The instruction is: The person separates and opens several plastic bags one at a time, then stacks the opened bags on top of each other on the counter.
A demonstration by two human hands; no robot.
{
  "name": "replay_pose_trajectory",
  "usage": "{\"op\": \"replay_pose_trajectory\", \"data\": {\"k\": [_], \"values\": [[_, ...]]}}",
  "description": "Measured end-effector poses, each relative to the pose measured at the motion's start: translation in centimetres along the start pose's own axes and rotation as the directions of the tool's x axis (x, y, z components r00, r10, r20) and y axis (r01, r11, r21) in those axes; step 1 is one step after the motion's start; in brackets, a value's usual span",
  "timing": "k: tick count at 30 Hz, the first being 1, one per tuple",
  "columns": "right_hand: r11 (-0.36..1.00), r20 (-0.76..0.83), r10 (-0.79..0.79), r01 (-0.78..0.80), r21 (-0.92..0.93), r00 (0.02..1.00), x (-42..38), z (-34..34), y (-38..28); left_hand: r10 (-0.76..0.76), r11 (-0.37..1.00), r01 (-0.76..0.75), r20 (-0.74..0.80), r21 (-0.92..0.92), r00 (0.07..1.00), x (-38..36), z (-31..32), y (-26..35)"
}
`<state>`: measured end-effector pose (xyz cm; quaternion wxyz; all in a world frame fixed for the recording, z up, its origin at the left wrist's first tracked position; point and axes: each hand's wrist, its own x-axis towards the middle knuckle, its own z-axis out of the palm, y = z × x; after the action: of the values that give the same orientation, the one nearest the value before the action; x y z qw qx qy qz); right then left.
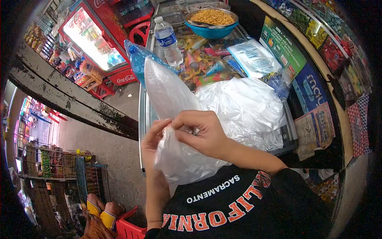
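- Pinching the mouth of a clear plastic bag (167,99), your right hand (201,133) and left hand (153,137) both had fingers clamped on the film, close together at chest height.
- The bag stood up, puffed with air, above your grip; its lower part hung bunched against your black shirt (238,203).
- It looked empty, and I could not tell whether its mouth was yet parted, so filling seemed undone.
- Just behind lay a pile of spare bags (246,107) on the desk (142,111).
- Farther off stood a water bottle (168,40) and a blue bowl (211,22) of yellow snack.
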<state>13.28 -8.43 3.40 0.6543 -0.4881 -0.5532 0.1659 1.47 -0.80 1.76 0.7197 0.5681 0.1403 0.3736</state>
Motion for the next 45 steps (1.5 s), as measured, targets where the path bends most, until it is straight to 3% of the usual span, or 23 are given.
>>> {"op": "replay_pose_trajectory", "data": {"k": [1,3,8,10,11,12,13,15,17,20,27,28,32,33,34,35,37,38,39,41,42,43,45], "values": [[1.000,0.002,-0.001,0.001,-0.001,1.000,0.0,0.0,0.2,0.002,1.000,-0.002,-0.001,-0.001,1.000,-0.1,0.4,-0.3],[0.989,0.035,-0.035,0.040,-0.143,0.999,-0.2,0.1,0.9,0.320,0.905,-0.292,-0.042,0.308,0.947,-0.2,1.0,-1.1],[0.992,-0.010,0.040,-0.041,-0.123,0.999,-0.8,0.1,1.3,0.327,0.914,-0.302,-0.050,0.269,0.944,-0.1,0.8,-0.9],[0.994,-0.095,0.015,-0.024,-0.103,0.995,-0.6,-0.1,1.5,0.125,0.989,-0.145,-0.348,-0.034,0.929,0.0,0.2,-0.7],[0.978,-0.178,0.170,-0.143,0.155,0.969,-0.2,-0.4,1.8,0.125,0.989,-0.146,-0.348,-0.033,0.929,0.0,-0.3,-0.3],[0.884,-0.215,0.336,-0.228,0.409,0.917,0.1,-0.7,1.9,-0.037,0.974,-0.040,-0.329,-0.225,0.944,0.0,-0.9,0.3],[0.883,-0.213,0.336,-0.228,0.410,0.917,0.3,-0.9,1.9,-0.192,0.911,0.066,-0.280,-0.406,0.941,-0.1,-1.1,0.9],[0.473,-0.005,0.522,-0.285,0.833,0.853,0.5,-1.5,1.9,-0.194,0.940,0.073,-0.344,-0.334,0.919,-0.1,-1.4,0.9],[0.469,0.013,0.550,-0.322,0.823,0.835,0.4,-2.3,2.7,-0.065,0.989,0.008,-0.384,-0.148,0.921,0.2,-3.0,-0.2],[0.223,0.239,0.488,-0.385,0.896,0.839,0.7,-3.1,2.4,0.054,0.994,-0.097,-0.519,-0.056,0.853,0.9,-3.8,-0.1],[0.411,0.169,0.560,-0.450,0.793,0.811,0.5,-4.2,2.0,-0.143,0.947,-0.061,-0.586,-0.314,0.797,1.0,-9.4,1.1],[0.547,0.083,0.565,-0.448,0.707,0.821,0.4,-4.8,1.9,-0.002,0.921,-0.064,-0.167,-0.385,0.986,0.0,-16.0,-0.9],[0.860,-0.119,0.467,-0.419,0.292,0.876,0.4,-8.2,1.3,-0.029,0.808,-0.048,-0.121,-0.587,0.992,0.0,-15.0,3.2],[0.930,-0.195,0.363,-0.344,0.126,0.911,0.5,-8.7,1.2,-0.032,0.930,-0.154,-0.491,-0.333,0.870,0.0,-13.4,4.4],[0.940,-0.210,0.338,-0.340,0.028,0.917,0.5,-9.6,1.3,0.060,0.989,-0.145,-0.778,-0.039,0.625,0.1,-12.4,4.9],[0.940,-0.224,0.312,-0.335,-0.070,0.923,0.4,-10.3,1.5,0.059,0.989,-0.143,-0.777,-0.041,0.626,0.1,-12.8,5.1],[0.914,-0.234,0.349,-0.385,-0.128,0.907,0.4,-10.5,0.5,0.460,0.766,0.049,-0.599,0.642,0.655,-0.1,-14.7,5.9],[0.920,-0.223,0.284,-0.330,-0.209,0.932,0.5,-10.1,0.3,0.549,0.590,0.074,-0.467,0.804,0.693,-0.1,-15.2,6.2],[0.919,-0.207,0.216,-0.271,-0.288,0.954,0.6,-9.7,0.0,0.547,0.590,0.074,-0.465,0.804,0.696,0.1,-14.0,6.7],[0.887,-0.030,0.275,-0.266,-0.377,0.961,1.1,-8.3,-1.0,0.539,0.272,-0.093,-0.072,0.958,0.839,0.5,-9.0,8.1],[0.944,0.054,0.233,-0.213,-0.252,0.971,1.2,-7.0,-1.1,0.462,0.441,-0.205,-0.026,0.874,0.886,0.3,-6.5,7.8],[0.956,0.175,0.010,0.042,-0.291,0.984,1.4,-6.0,-0.7,0.393,0.599,-0.288,0.038,0.747,0.919,0.2,-4.0,7.1],[0.965,0.251,0.048,0.020,-0.261,0.967,1.6,-4.0,-1.4,0.208,0.876,-0.305,0.279,0.373,0.937,0.7,-0.9,4.8]]}}
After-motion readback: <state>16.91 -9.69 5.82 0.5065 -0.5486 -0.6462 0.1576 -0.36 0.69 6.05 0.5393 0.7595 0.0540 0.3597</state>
